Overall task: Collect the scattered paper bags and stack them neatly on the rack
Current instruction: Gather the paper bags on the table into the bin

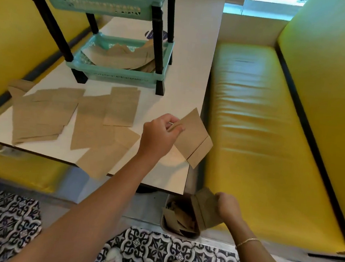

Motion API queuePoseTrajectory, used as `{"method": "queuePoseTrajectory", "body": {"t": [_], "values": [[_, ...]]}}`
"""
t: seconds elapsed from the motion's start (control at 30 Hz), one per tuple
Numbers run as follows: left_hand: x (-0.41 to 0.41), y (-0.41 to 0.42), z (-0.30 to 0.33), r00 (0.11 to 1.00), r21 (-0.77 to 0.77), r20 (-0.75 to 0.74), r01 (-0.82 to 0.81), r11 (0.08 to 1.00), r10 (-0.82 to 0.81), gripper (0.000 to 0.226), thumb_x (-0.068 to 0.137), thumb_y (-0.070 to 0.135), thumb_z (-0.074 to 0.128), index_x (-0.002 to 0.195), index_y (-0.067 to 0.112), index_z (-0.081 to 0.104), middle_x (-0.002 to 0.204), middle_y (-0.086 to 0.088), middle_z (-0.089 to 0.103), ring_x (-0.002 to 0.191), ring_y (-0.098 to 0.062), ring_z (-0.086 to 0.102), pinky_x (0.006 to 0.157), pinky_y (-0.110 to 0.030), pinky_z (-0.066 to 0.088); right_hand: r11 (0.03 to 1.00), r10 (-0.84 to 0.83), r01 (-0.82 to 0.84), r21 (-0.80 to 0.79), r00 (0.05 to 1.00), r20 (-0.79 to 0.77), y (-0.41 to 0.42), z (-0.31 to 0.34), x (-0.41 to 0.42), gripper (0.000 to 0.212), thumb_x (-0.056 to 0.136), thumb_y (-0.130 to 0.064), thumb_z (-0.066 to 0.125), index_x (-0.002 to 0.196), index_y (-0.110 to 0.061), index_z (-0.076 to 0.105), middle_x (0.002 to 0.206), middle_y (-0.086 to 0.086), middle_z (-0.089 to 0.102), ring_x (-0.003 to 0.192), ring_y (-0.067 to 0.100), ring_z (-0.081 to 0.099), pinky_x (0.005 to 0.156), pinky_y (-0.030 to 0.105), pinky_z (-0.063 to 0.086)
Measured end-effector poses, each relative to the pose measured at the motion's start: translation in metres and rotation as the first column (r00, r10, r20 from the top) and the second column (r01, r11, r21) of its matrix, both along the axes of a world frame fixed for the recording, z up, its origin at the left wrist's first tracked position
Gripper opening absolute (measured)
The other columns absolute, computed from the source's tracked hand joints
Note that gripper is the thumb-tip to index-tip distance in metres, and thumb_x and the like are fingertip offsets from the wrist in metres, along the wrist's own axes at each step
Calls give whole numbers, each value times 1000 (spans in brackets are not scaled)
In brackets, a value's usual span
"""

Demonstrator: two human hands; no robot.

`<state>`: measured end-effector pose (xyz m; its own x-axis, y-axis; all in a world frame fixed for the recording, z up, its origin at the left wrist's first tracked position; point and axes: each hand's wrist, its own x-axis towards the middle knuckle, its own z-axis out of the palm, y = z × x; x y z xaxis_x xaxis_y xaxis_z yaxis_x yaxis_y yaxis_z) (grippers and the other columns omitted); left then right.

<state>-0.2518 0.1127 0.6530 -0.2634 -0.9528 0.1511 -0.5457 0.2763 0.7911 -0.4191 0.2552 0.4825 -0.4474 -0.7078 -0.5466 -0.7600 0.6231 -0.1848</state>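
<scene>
Brown paper is everywhere, and nearest to me the right hand [226,205] curls round a small bundle of folded bags [204,211], held low off the table's corner, above a container of paper scraps [178,220] on the patterned floor. That bundle looks loosely gripped; my guess is that one slack finger would drop the bags among the scraps.

Further in, the left hand [161,133] pinches a single bag [193,140] by its edge, right at the rim of the table [183,90], its lower end jutting past the side. A thin pinch like that could tear or crease the paper, or let it slide off toward the yellow bench [260,127].

Beyond, loose bags [65,118] overlap across the tabletop, and one hangs over the near edge, so a careless sweep might push it off.

Farthest off stands the green rack [118,72], bags already slumped and curling in its lower tray [119,56]. Stacking onto that bowed pile would likely go crooked.
</scene>
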Motion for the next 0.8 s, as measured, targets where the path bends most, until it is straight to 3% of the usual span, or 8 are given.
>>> {"method": "queuePoseTrajectory", "body": {"t": [0.17,0.27,0.4,0.6,0.8], "values": [[3,8,-5,999,-21,15,33,999,-32,17,86,27,66,93,12,68,82,5,65,69,-2,55,53,1,39,987,158,-160,31,986,61,-10,-20,12,41,88,0,42,121,-16,61,112,10,67,101,26,62,68,30,42],[3,11,-5,999,-24,12,45,999,-45,17,85,27,67,92,11,69,84,1,69,64,-1,54,54,2,38,973,228,-230,14,971,77,-13,-30,21,37,89,-2,40,116,-14,62,106,7,67,95,24,63,68,27,44],[1,12,-4,997,-35,21,75,997,-75,17,86,27,66,93,12,69,86,0,70,65,0,54,55,2,40,977,211,-212,1,973,90,-11,-37,25,39,90,-2,40,119,-17,61,106,4,66,87,18,60,70,26,48],[-2,13,-3,996,-35,9,90,995,-89,17,87,28,64,92,13,68,86,1,70,69,-2,57,54,0,41,994,106,-106,-8,992,63,-4,-37,19,36,90,-3,43,116,-17,63,106,5,67,93,20,63,67,26,50],[-4,17,-2,995,-27,5,99,995,-99,17,87,28,64,94,13,68,89,1,70,73,-3,58,54,-1,41,991,135,-131,-41,981,140,-6,-38,26,34,92,-14,46,124,-21,57,107,5,66,89,19,62,67,24,48]]}}
